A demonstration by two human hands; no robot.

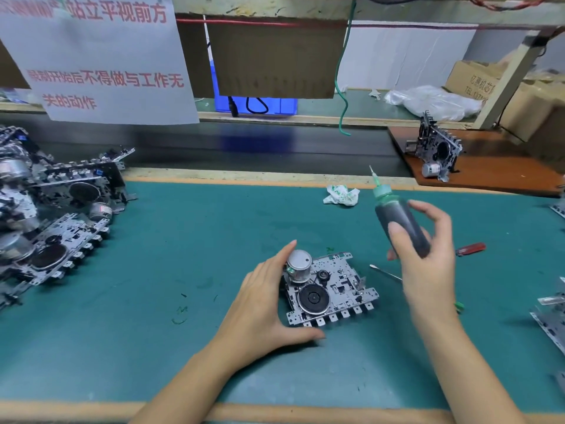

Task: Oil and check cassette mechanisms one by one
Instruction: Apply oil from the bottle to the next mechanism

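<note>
Green mat (153,270) covers the bench, and one mechanism (328,290) lies flat on it near the front edge. Left hand (263,310) cups the mechanism's left side, fingers straight, thumb below it. Right hand (428,258), up and right of the mechanism, grips a dark bottle (397,218), nozzle up.

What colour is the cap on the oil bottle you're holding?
Green, with a pale thin nozzle; the oil bottle itself looks dark. The head view shows it.
</note>
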